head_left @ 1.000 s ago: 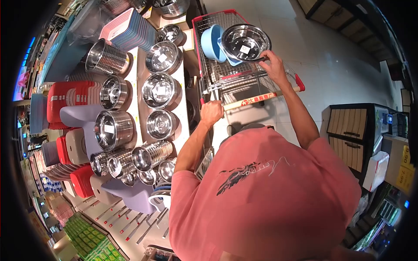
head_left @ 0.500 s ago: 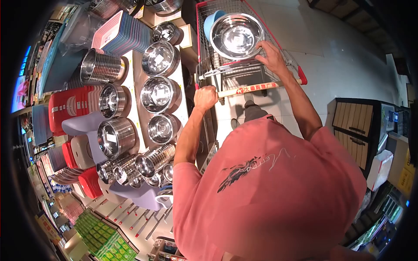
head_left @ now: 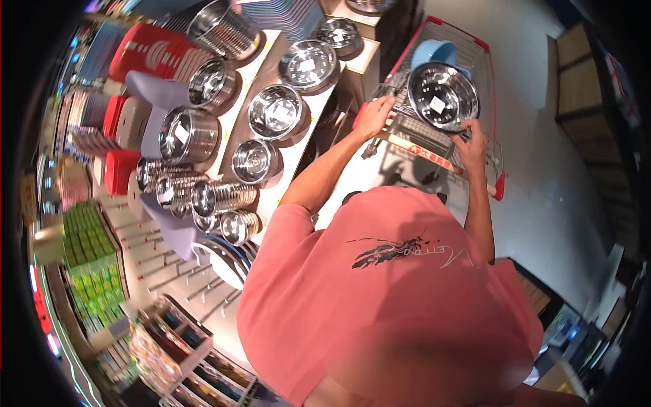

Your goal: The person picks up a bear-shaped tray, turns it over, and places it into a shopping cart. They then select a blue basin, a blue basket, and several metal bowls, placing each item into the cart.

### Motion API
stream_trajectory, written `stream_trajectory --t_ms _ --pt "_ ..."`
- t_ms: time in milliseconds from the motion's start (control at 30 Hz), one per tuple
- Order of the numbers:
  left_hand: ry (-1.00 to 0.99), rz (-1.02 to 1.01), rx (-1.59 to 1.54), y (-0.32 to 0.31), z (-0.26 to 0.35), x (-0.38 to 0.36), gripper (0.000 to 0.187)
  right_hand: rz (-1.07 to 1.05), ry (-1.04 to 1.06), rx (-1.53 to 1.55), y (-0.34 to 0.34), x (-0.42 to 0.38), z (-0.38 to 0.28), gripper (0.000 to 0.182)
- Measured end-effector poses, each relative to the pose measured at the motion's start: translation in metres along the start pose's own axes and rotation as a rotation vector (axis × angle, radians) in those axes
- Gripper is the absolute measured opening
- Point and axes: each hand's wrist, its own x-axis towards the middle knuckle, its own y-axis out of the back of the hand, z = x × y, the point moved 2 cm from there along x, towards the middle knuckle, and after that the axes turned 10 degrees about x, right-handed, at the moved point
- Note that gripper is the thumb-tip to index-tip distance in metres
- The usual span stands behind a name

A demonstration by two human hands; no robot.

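A shiny stainless steel basin [head_left: 424, 88] with a white label inside sits on the near end of a red-trimmed wire shopping cart [head_left: 478, 44]. The rim nearest me is pinched by my right hand [head_left: 472, 148], thumb and fingers bent around the edge. My left hand [head_left: 376, 117] is closed around the left end of the cart's handle [head_left: 407, 144], which carries red lettering. Behind the steel basin, a light blue plastic basin [head_left: 434, 53] lies in the cart, partly hidden.
Left of the cart, a shelf [head_left: 220, 139] bears several steel basins and pots [head_left: 274, 112]. Red plastic stools [head_left: 152, 57] stand farther left, and green packages [head_left: 95, 285] are stacked lower down. Wooden cabinets [head_left: 580, 74] line the right side beyond the tiled floor [head_left: 542, 183].
The view has turned, so the cart now appears farther right and angled. My left hand stays at the handle and my right hand stays on the steel basin's rim.
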Motion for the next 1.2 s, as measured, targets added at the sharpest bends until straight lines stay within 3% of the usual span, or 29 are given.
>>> stream_trajectory --t_ms 33,67,133,267,400,467,533,567,600,633,667,733,833,867,933,1000,1067,1133,1200 --pt "0.114 -0.134 -0.482 -0.003 0.021 0.001 0.068 -0.024 0.018 0.018 -0.002 0.001 0.003 0.037" --pt "0.119 -0.211 -0.706 -0.004 0.035 0.005 0.073 -0.078 0.031 0.028 -0.003 0.003 0.007 0.037" --pt "0.109 -0.241 -0.479 0.002 0.082 -0.009 0.058 -0.139 0.054 0.051 -0.007 0.008 0.010 0.036" --pt "0.242 -0.058 -0.573 -0.010 0.069 -0.001 0.044 -0.242 0.049 0.079 -0.010 0.021 0.012 0.036" --pt "0.212 0.140 -0.525 -0.001 0.082 -0.017 0.039 -0.346 0.012 0.057 -0.018 0.030 0.012 0.043" --pt "0.203 0.213 -0.506 0.001 0.075 -0.013 0.038 -0.097 -0.016 0.221 -0.023 0.036 0.002 0.058" --pt "0.084 0.403 -0.317 0.008 0.058 -0.004 0.037 -0.069 0.034 0.248 -0.025 0.042 0.029 0.068" --pt "0.129 0.436 -0.250 0.011 0.051 -0.002 0.035 -0.177 -0.102 0.010 -0.024 0.044 0.044 0.065" --pt "0.064 0.591 -0.047 0.014 0.043 -0.002 0.035 -0.277 -0.234 -0.231 -0.022 0.049 0.065 0.064" --pt "0.025 0.639 -0.012 0.021 0.042 -0.002 0.035 -0.392 -0.215 -0.350 -0.027 0.043 0.120 0.067" --pt "-0.010 0.678 0.019 0.026 0.038 -0.005 0.034 -0.385 -0.234 -0.364 -0.021 0.039 0.116 0.067" --pt "-0.048 0.705 -0.139 0.033 0.034 -0.006 0.034 -0.620 -0.509 -0.568 -0.024 0.036 0.099 0.067" --pt "0.060 0.635 -0.378 0.043 0.053 -0.017 0.033 -0.591 -0.493 -0.601 -0.022 0.041 0.109 0.071" --pt "-0.012 0.580 -0.580 0.039 0.037 -0.003 0.035 -0.574 -0.505 -0.605 -0.022 0.049 0.113 0.071" --pt "0.024 0.475 -0.746 0.038 0.048 -0.006 0.038 -0.622 -0.490 -0.578 -0.018 0.050 0.115 0.068" --pt "0.065 0.410 -0.780 0.034 0.057 -0.005 0.041 -0.634 -0.559 -0.541 -0.016 0.059 0.116 0.065" --pt "0.076 0.303 -0.826 0.029 0.057 -0.003 0.038 -0.572 -0.441 -0.437 -0.017 0.061 0.121 0.056" --pt "0.084 0.275 -0.768 0.023 0.061 0.000 0.039 -0.309 -0.310 -0.084 -0.018 0.082 0.075 0.055" --pt "0.033 0.317 -0.732 0.014 0.079 -0.002 0.040 -0.069 -0.497 0.598 -0.027 0.093 0.051 0.042"
